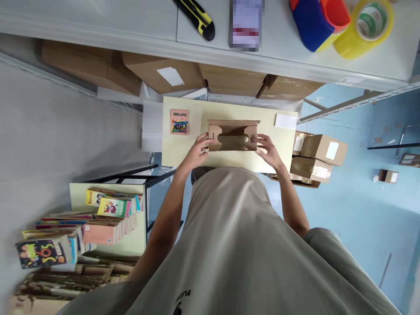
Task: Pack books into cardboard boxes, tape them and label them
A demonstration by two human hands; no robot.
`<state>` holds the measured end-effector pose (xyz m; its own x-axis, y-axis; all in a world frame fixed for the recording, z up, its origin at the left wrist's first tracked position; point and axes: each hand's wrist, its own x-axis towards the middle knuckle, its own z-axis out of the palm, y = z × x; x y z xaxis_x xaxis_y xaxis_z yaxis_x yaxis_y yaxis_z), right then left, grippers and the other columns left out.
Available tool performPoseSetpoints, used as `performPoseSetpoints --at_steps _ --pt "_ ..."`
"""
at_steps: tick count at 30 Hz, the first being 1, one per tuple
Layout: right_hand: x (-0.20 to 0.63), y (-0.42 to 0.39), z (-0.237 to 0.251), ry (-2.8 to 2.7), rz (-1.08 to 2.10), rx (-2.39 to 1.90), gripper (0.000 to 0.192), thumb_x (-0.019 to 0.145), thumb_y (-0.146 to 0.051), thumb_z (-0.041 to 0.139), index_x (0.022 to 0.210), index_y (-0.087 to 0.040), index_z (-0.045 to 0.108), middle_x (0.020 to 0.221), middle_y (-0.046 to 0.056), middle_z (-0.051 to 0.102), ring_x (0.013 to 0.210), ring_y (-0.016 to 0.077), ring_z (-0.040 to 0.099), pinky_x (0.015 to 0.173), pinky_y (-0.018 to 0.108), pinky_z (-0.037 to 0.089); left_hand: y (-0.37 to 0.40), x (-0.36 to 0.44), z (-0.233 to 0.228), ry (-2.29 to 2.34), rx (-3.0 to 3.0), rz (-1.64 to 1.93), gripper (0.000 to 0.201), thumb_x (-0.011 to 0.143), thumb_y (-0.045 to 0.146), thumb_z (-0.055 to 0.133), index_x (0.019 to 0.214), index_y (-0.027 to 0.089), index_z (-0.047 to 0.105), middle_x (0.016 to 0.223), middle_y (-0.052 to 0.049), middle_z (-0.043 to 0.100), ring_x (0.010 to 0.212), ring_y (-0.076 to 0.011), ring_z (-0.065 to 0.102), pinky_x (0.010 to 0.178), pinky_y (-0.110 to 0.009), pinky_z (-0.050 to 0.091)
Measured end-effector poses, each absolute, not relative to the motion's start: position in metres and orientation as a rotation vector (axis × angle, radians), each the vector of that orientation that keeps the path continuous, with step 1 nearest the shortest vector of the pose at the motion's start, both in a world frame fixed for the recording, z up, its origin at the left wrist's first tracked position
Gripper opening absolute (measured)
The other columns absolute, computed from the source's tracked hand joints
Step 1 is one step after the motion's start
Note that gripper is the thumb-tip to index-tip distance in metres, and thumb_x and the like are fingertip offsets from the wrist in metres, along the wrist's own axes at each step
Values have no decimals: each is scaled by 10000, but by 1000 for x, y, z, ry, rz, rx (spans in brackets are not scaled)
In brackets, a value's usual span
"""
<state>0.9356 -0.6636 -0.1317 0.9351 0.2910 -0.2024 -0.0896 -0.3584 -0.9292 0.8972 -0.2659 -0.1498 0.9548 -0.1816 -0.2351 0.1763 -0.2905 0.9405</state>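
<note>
A small open cardboard box (pixel 232 146) sits on the pale yellow tabletop (pixel 197 159) in front of me, its inner side flaps showing rounded cut-outs. My left hand (pixel 198 151) holds the left side of the box with its fingers against the wall. At the opposite side, my right hand (pixel 269 151) grips the right wall, fingers bent over the edge and thumb near the lower corner. A pink booklet (pixel 179 122) with a colourful picture lies to the left of the box. Toward the right end of the table is a white paper slip (pixel 285 120).
A grey shelf (pixel 131 26) above the table carries a box cutter (pixel 197 19), a blurred phone-like object (pixel 246 26) and a yellow tape roll (pixel 367 28). Brown cartons (pixel 232 78) line the back. Books (pixel 98 229) stand at lower left; more boxes (pixel 323 146) stand right.
</note>
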Motion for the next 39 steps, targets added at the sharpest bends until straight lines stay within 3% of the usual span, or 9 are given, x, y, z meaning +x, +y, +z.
performPoseSetpoints --at_steps 3,7,10,13,18,21,27,32,39 --pt "934 -668 -130 -160 428 -1917 830 842 -956 901 1387 -330 887 1677 150 620 1540 413 672 1247 597 658 -261 896 -143 -41 1812 -415 528 945 446 864 1443 277 820 1849 -148 477 1702 -393 561 1289 -536 635" --pt "944 -664 -132 -98 361 -1983 703 985 -938 759 1193 -285 914 1470 158 736 1357 375 766 1082 541 749 -268 908 -145 60 1931 -274 458 1009 533 873 1366 254 801 1522 -144 729 1365 -319 784 1209 -504 676" --pt "958 -661 -135 -63 342 -2047 821 951 -920 808 1512 -322 792 1432 128 775 1105 317 813 980 524 780 -274 921 -148 97 2018 -188 750 970 428 952 1636 300 631 1480 -125 759 1152 -260 807 1133 -450 686" --pt "971 -662 -136 -110 346 -2109 1040 940 -826 879 1811 -387 518 1562 128 743 1007 291 801 921 523 795 -274 931 -147 28 2067 -158 956 936 314 985 1763 340 507 1583 -140 689 1156 -263 794 1078 -414 696" --pt "977 -663 -134 -197 318 -2157 704 976 -814 848 1519 -371 786 1542 101 691 1024 281 840 924 524 809 -270 936 -142 -42 2105 -129 630 911 190 981 1459 309 695 1497 -96 664 1148 -240 791 950 -370 745" --pt "974 -665 -136 -206 300 -2142 700 974 -889 804 1400 -335 851 1512 121 675 1082 300 853 932 532 809 -270 936 -142 -66 2106 -147 417 933 163 955 1265 273 729 1389 -75 682 1071 -200 793 911 -339 753" --pt "971 -664 -137 -157 284 -2100 800 960 -951 769 1458 -330 845 1490 130 716 1131 310 848 913 505 806 -271 938 -138 -34 2116 -116 346 1022 220 876 1332 260 726 1382 -79 728 962 -173 804 880 -322 740" --pt "968 -658 -136 -112 264 -2066 742 900 -976 814 1256 -330 896 1468 122 750 1136 321 831 938 527 794 -272 936 -140 9 2045 -117 209 1047 305 848 1233 245 776 1357 -88 770 1019 -210 826 967 -376 741" --pt "965 -645 -148 -14 207 -1985 682 927 -951 783 1170 -320 873 1352 104 790 1294 326 773 1206 556 698 -287 930 -150 188 1975 -58 264 1066 452 812 1220 238 792 1353 -107 809 1047 -213 823 978 -362 713"
